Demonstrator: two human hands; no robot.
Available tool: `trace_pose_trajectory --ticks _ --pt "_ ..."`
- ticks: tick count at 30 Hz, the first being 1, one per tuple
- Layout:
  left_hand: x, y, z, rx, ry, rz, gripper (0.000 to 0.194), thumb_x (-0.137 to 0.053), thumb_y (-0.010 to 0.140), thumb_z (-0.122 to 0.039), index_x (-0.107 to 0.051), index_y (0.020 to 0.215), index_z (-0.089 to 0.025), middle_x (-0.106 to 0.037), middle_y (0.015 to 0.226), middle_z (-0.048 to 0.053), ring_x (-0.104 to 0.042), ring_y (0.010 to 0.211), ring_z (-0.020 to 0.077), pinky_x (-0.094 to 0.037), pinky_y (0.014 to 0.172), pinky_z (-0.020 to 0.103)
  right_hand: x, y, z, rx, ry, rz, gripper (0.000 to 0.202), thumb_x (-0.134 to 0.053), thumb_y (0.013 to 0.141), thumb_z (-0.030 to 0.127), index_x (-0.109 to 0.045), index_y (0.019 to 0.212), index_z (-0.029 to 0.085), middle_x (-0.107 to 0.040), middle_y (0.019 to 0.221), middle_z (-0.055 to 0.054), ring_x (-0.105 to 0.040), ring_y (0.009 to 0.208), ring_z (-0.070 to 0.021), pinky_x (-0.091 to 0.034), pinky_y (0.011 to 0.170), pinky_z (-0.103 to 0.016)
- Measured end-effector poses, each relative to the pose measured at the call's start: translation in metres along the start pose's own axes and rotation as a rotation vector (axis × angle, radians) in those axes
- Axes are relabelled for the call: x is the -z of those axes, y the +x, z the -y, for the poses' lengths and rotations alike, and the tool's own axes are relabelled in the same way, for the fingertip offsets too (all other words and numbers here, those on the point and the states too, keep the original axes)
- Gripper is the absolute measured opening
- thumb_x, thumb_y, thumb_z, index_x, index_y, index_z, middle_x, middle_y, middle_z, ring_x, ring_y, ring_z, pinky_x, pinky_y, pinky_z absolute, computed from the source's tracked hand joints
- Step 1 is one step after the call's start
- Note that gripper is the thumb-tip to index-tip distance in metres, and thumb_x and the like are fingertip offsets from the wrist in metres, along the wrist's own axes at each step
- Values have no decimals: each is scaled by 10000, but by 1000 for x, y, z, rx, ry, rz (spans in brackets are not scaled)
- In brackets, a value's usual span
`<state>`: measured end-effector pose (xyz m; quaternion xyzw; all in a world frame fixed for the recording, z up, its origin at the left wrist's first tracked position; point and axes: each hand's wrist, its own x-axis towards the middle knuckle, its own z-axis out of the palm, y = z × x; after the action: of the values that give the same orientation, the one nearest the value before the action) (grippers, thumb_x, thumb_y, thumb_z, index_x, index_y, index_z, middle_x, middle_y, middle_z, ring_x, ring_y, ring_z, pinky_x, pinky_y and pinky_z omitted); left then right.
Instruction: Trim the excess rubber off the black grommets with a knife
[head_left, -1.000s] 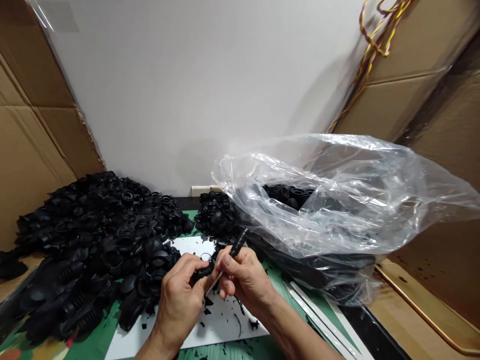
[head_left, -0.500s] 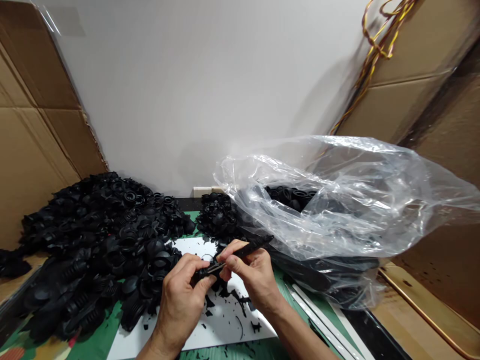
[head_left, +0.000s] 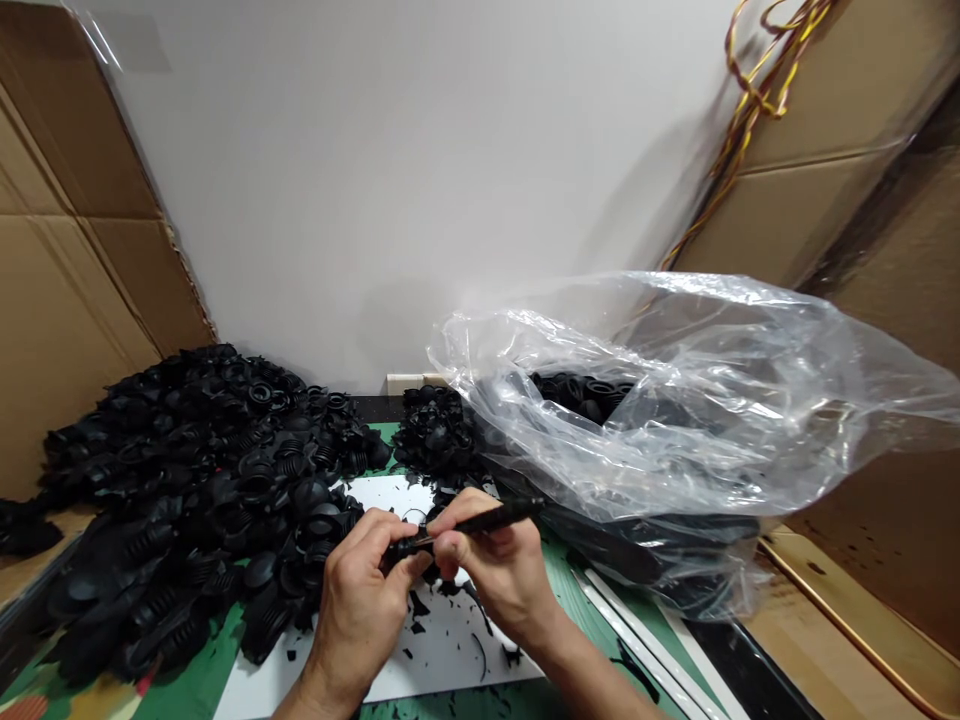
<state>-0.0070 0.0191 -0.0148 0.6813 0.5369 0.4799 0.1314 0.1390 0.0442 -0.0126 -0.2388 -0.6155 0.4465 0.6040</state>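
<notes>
Black, rubbery-looking small part sits between thumb and fingertips of the left hand, above the white board; fingers largely cover it, so its full shape cannot be told. Left fingers closed narrowly on it, presumably to brace it while leaving one side exposed. Right hand holds a slim, black-handled tool in a pen-like grip, thin metal tip at the part; this hold likely favours fine control. Type of tip: not resolved. Black trimmings lie on the board, whose pale surface probably makes them easy to see. Heap of black ribbed parts at left, apparently within left-hand reach; smaller pile of black scraps beyond the board; clear plastic bag at right, mouth open, black parts inside.
</notes>
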Motion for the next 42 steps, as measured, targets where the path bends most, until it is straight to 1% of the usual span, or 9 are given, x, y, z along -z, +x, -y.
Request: trace_pose_trajectory --ticks 3,6,8,10,14,20,24,29,42 --pt "0 0 -3 -19 -13 6 284 -608 787 -451 -685 715 -187 -619 656 22 -597 586 160 -468 521 245 0 -4 2 290 -338 102 121 -565 865 237 -667 829 183 -615 701 -51 -598 593 -150 -485 524 -251" --pt "-2 -1 -5 -47 -38 2 221 -613 793 -389 -681 720 -192 -631 680 27 -612 620 167 -486 549 251 7 -1 1 454 -542 83 123 -528 876 170 -650 876 190 -646 739 -71 -618 640 -160 -496 552 -255" --pt "-3 -2 -5 -54 -40 -12 68 -641 764 -251 -674 735 -200 -648 726 25 -624 668 171 -503 601 259 15 5 -2 432 -569 -44 114 -538 869 163 -644 843 196 -636 733 -63 -612 637 -160 -504 566 -265" --pt "-4 -2 -3 -52 -33 -37 40 -652 723 -168 -670 733 -203 -656 747 20 -629 688 171 -508 625 264 21 10 -6 371 -527 -151 100 -555 859 173 -639 811 197 -620 728 -51 -601 617 -155 -504 558 -272" --pt "-3 -1 0 -32 -34 -65 50 -660 701 -167 -676 732 -204 -661 751 21 -630 683 176 -513 607 269 25 14 -13 275 -431 -222 83 -588 837 207 -634 769 201 -597 695 -27 -576 577 -145 -476 504 -264" --pt "-2 1 -2 -32 -39 -87 55 -663 698 -175 -686 737 -205 -665 750 21 -634 672 174 -513 589 264 18 11 -9 160 -146 -195 95 -605 832 261 -652 791 188 -580 724 -15 -539 473 -102 -445 443 -246" --pt "0 2 -3 -38 -38 -75 65 -650 699 -152 -679 724 -204 -654 719 10 -626 653 163 -502 568 248 10 7 -5 74 39 -98 163 -649 804 329 -670 753 175 -590 720 -23 -557 466 -105 -461 417 -238" --pt "0 2 -3 -27 -28 -58 62 -636 713 -155 -673 722 -204 -639 704 8 -611 629 159 -486 540 244 4 4 -4 52 37 -69 201 -668 786 375 -677 730 182 -597 673 -29 -572 512 -131 -487 435 -247" --pt "0 1 0 -34 -18 -42 13 -670 738 -209 -675 746 -200 -632 708 16 -602 639 159 -483 556 238 4 3 -2 88 -10 -16 166 -646 812 345 -676 772 187 -595 679 -24 -571 524 -133 -482 467 -255"
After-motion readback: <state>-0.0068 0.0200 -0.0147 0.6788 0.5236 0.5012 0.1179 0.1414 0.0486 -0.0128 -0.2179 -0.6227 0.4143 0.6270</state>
